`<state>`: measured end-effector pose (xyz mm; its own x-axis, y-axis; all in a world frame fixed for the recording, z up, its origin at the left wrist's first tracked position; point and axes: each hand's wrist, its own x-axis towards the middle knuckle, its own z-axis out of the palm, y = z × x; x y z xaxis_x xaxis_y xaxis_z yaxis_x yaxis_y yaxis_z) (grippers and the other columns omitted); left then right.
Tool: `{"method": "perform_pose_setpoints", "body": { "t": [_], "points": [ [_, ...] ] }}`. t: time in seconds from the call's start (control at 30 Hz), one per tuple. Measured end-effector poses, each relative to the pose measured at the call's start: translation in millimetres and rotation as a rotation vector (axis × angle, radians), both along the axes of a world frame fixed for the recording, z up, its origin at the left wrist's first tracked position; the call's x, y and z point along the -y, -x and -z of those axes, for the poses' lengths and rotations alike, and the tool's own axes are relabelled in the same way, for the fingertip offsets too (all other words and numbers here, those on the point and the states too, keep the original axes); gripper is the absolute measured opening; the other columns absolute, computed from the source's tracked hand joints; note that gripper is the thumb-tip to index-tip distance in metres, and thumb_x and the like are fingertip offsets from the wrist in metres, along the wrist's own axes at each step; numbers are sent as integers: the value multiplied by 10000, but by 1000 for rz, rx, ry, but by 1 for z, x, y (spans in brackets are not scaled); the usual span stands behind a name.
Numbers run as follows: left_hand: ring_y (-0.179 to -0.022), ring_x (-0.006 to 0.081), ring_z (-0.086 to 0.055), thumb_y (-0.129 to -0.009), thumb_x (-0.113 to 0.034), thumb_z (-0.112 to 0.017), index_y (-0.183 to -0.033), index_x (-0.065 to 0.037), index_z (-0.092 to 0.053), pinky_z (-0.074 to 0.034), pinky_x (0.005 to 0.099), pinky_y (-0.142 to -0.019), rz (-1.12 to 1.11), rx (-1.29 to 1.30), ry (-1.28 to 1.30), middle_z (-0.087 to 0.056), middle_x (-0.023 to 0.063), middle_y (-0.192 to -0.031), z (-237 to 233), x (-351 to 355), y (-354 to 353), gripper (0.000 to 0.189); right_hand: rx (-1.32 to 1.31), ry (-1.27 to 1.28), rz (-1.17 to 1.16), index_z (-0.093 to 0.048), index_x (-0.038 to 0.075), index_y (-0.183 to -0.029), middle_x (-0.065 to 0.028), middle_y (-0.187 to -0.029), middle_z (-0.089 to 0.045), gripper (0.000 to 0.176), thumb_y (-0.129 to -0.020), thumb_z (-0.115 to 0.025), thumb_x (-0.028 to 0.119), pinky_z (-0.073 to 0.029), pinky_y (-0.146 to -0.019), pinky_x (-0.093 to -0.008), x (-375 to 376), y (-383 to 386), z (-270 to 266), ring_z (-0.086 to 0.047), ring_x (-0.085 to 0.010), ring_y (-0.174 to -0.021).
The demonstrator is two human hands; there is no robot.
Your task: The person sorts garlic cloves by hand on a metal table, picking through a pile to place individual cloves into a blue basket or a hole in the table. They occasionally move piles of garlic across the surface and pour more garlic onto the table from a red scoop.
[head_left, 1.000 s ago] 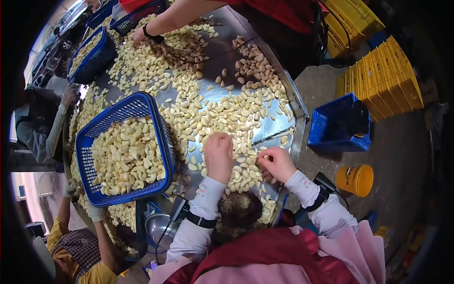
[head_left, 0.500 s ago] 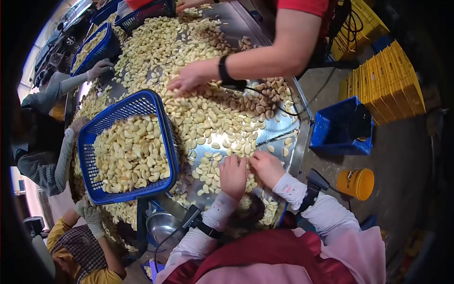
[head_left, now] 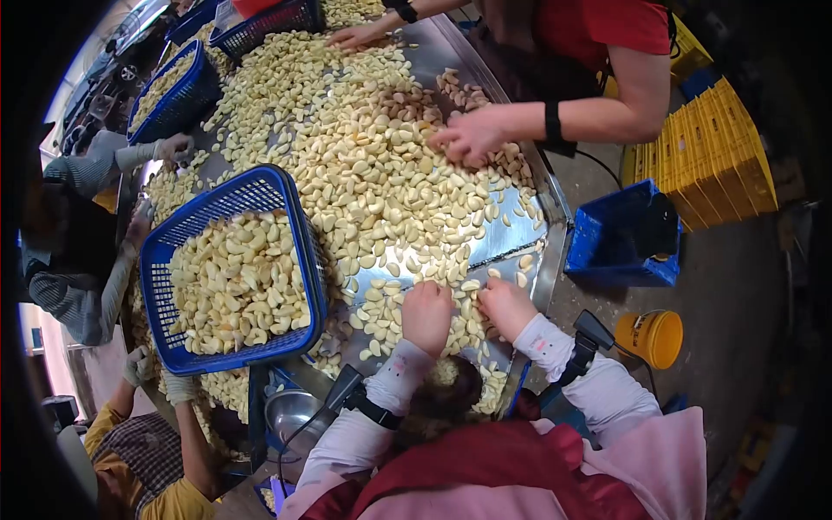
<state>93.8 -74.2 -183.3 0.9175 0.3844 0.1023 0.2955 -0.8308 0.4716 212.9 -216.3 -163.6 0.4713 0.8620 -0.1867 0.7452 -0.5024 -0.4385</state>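
Observation:
My left hand rests among pale, curved pieces that look like peeled garlic cloves, spread over a metal table. Its fingers are curled down; what they hold, if anything, is hidden. Just to the right, my right hand is closed over the cloves near the table's edge, fingertips mostly out of sight. A blue plastic basket full of the same cloves stands left of my hands. Below my left hand, a dark round shape partly hides the cloves.
Across the table, a co-worker's hand touches the cloves. Gloved co-workers' hands work along the left side. A metal bowl sits near my left forearm. Right of the table are a blue bin, a yellow bucket and stacked yellow crates.
My hands have moved slightly apart, the right one rightward, and my left fingers have curled in. The co-worker in red has moved a hand rightward across the pile.

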Motion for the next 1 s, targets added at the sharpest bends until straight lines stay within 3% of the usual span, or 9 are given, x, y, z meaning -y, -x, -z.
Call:
{"method": "perform_pose_setpoints", "body": {
  "t": [0.2, 0.27, 0.33, 0.4, 0.53, 0.67, 0.73, 0.83, 1.0],
  "points": [
    [-1038, 319, -564, -832, -137, -643, -1005, -59, -686, -446, 450, -881, -140, 132, 82, -623, 110, -1026, -29, -43, -3, 195, -315, 292, -4, -699, 1, -819, -192, -849, -648, 178, -712, -728, 139, -539, -710, -431, -25, -31, -41, -659, -368, -777],
    [-1165, 343, -497, -849, -121, -622, -1138, -69, -638, -389, 488, -971, -174, 94, -96, -571, 134, -1178, -11, -65, -16, 294, -470, 66, 148, -697, 1, -825, -193, -857, -643, 206, -687, -760, 141, -532, -750, -422, -48, -27, -48, -648, -367, -807],
    [-1292, 366, -431, -866, -105, -602, -1270, -79, -589, -332, 526, -1062, -211, 66, -282, -518, 158, -1330, 0, -71, -20, 406, -111, -285, 43, -717, 24, -912, -146, -796, -629, 290, -690, -804, 189, -508, -726, -408, -75, -18, -14, -630, -338, -783],
    [-1424, 384, -258, -883, -100, -583, -1422, -100, -446, -198, 584, -1140, -199, -48, -155, -345, 162, -1509, 1, -70, -14, 556, -32, -273, 23, -682, 10, -796, -164, -851, -606, 230, -714, -773, 205, -511, -799, -425, -104, -9, -6, -629, -362, -861],
    [-1404, 389, -293, -881, -146, -608, -1395, -109, -484, -217, 582, -1137, -224, -129, -124, -348, 156, -1512, -11, -44, 32, 530, -117, -300, -40, -719, 34, -808, -157, -812, -657, 154, -741, -733, 172, -539, -718, -403, -107, -28, 2, -651, -341, -765],
    [-1393, 394, -318, -865, -156, -631, -1333, -116, -551, -261, 575, -1121, -168, -217, -106, -358, 171, -1503, -18, -5, 63, 477, -1322, -345, 525, -711, -10, -822, -63, -765, -684, 119, -813, -625, 71, -533, -625, -290, -74, -65, -21, -655, -144, -658],
    [-1386, 395, -337, -850, -169, -649, -1274, -123, -602, -300, 570, -1101, -160, 24, 127, -364, 195, -1495, -17, -16, 53, 429, -594, -363, 275, -719, 21, -828, -106, -766, -694, 116, -819, -637, 103, -547, -661, -351, -83, -43, -4, -665, -208, -626],
    [-1408, 403, -288, -860, -215, -662, -1360, -93, -514, -275, 569, -1111, -230, -55, -76, -311, 223, -1516, -10, -70, 8, 535, 56, -101, 66, -723, 40, -778, -143, -828, -679, 149, -799, -695, 184, -549, -717, -428, -107, -14, -7, -687, -337, -768],
    [-1422, 459, -217, -876, -316, -663, -1450, -75, -404, -209, 626, -1115, -239, -190, -100, -256, 226, -1543, -7, -42, 33, 674, 125, -4, -102, -706, 53, -720, -152, -769, -652, 142, -777, -698, 183, -520, -680, -428, -89, -6, 2, -657, -325, -726]
  ]
}}
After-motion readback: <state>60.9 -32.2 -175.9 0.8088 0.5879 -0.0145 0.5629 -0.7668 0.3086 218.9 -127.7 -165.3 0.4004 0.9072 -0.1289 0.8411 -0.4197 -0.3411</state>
